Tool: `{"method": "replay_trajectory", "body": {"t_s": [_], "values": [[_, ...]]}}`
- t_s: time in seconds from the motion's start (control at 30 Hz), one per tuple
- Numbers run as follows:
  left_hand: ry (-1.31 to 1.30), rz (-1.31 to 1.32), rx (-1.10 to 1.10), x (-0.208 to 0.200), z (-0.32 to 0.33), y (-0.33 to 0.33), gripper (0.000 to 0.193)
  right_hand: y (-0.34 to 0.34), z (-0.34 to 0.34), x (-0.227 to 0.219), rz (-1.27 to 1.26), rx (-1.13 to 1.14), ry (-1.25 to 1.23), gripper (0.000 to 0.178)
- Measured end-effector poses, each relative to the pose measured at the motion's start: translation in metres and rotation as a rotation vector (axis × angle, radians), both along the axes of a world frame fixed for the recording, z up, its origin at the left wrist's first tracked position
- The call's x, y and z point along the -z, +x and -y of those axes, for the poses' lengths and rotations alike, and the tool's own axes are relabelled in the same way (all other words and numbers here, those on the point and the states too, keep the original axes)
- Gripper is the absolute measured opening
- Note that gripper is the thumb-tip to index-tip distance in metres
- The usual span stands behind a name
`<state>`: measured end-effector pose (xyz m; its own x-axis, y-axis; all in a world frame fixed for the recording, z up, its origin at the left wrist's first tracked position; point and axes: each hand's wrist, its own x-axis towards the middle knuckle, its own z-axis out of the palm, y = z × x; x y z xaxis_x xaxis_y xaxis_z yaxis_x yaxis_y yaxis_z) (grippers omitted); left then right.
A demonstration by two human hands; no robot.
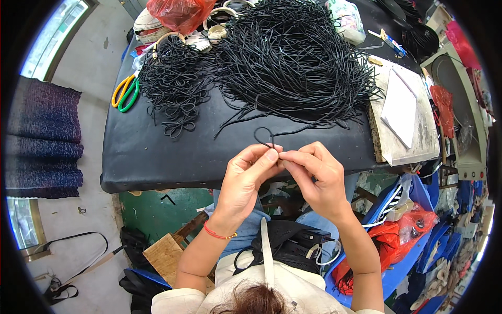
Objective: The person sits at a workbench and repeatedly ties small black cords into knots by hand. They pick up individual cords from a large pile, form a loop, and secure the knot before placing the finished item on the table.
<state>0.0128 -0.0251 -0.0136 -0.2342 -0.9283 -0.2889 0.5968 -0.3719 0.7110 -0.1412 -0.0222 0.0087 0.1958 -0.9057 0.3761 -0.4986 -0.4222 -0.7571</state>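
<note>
Above the near edge of the black table, my left hand (253, 167) pinches a thin black cord (255, 134) between thumb and forefinger. One loop of the cord stands up past the fingertips. My right hand (315, 175) meets it there, thumb and fingers pressed together on the same cord; the crossing at the fingertips is mostly hidden. Behind the hands lies a large heap of cut black cords (293, 68). To its left is a smaller pile of looped black cords (175, 78), several of them formed into bow-like shapes.
Scissors with yellow and green handles (127, 93) lie at the table's left edge. A worn board (418, 141) with a white sheet (400, 110) sits at the right. Red plastic bags (180, 13) are at the back. A blue bin (389, 277) holding red bags stands by my right arm.
</note>
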Motion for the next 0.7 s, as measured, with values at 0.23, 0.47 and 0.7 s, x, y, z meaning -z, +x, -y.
{"method": "replay_trajectory", "body": {"t_s": [0.23,0.47,0.7], "values": [[0.105,-0.003,0.143,-0.001,0.006,0.008,0.01,-0.013,-0.001,0.0,-0.164,0.073,-0.185,0.02],[-0.078,0.172,0.285,0.001,0.003,0.011,0.014,-0.007,-0.003,0.001,-0.211,0.01,-0.309,0.021],[-0.248,0.772,0.332,-0.01,0.003,0.016,0.012,-0.026,-0.01,-0.032,-0.524,-0.103,-0.293,0.019]]}}
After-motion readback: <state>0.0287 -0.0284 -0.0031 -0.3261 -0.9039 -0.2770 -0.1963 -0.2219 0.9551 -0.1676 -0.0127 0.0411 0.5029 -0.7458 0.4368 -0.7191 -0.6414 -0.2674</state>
